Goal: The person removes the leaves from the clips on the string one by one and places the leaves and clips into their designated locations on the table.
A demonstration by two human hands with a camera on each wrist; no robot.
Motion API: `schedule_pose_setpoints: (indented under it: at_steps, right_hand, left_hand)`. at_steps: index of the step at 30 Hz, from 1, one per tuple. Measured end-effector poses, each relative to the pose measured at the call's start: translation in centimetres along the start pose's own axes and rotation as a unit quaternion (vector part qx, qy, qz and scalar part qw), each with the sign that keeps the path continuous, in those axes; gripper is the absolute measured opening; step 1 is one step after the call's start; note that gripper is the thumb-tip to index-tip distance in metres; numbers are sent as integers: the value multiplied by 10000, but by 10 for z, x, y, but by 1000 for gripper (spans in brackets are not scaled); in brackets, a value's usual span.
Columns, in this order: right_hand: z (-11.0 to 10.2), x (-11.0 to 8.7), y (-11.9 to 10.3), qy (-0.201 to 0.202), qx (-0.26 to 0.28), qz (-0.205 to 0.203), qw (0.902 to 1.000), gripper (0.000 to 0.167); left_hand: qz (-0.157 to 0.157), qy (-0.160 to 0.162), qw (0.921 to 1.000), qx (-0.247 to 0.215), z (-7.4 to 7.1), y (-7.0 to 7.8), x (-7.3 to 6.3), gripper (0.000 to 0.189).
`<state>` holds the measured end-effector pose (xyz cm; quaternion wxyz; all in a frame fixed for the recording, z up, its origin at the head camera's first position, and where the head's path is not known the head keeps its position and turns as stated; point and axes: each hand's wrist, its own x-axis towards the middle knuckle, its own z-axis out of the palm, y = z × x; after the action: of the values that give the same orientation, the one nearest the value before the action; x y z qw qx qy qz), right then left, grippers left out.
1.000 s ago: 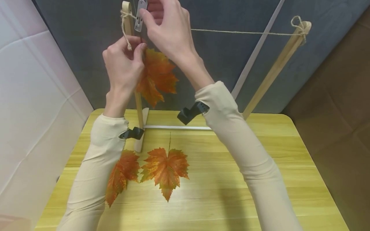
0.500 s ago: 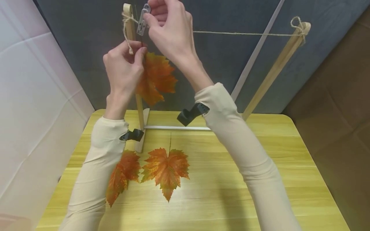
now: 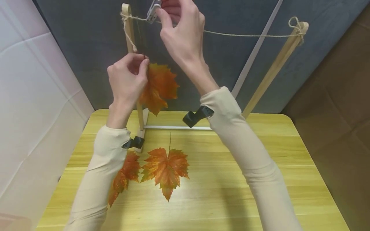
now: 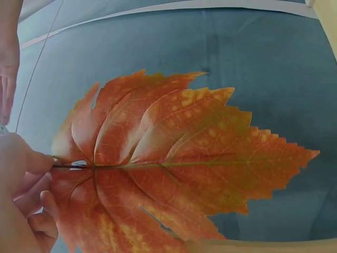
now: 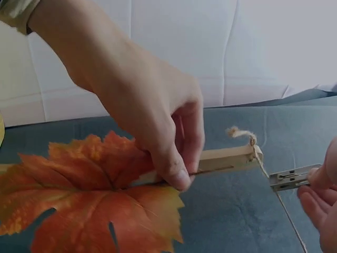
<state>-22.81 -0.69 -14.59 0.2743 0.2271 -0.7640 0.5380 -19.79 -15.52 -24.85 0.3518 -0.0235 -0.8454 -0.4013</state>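
My left hand (image 3: 127,80) pinches the thin dark stem of an orange maple leaf (image 3: 160,86) between thumb and fingertips; the blade hangs below the string, beside the left post. Higher up, my right hand (image 3: 185,35) pinches a grey clothespin (image 3: 153,12) by one end. In the right wrist view the clothespin's (image 5: 289,178) other end meets the twine (image 5: 287,213); whether it is clamped there I cannot tell. The leaf's stem (image 5: 210,170) points toward the twine and stays apart from the clothespin.
Twine (image 3: 245,35) runs between a left wooden post (image 3: 128,29) and a right wooden post (image 3: 274,70). A white bar (image 3: 179,127) joins their bases. On the wooden table (image 3: 260,192) lie two more leaves, one in the middle (image 3: 167,171), another (image 3: 127,173) partly under my left forearm.
My right hand with the clothespin has moved right along the twine, away from the left post. My left hand and its leaf have lowered, widening the gap between stem and clothespin.
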Motion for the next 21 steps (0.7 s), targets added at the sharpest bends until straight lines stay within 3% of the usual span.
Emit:
schedule_pose_setpoints:
  at_steps: [6, 8, 15, 21]
  right_hand:
    - [-6, -5, 6, 271, 253, -538, 9979, 25]
    - [-7, -8, 6, 257, 357, -524, 9977, 25]
    - [-17, -22, 12, 75, 491, -1121, 9925, 32]
    - [-25, -33, 14, -87, 465, -989, 9940, 38]
  left_hand:
    - [8, -106, 9999, 87, 3, -8, -10, 31]
    - [25, -101, 9999, 109, 5, -10, -13, 31]
    - [262, -86, 9996, 79, 11, -15, -22, 29]
    - [458, 13, 9989, -65, 13, -16, -30, 25]
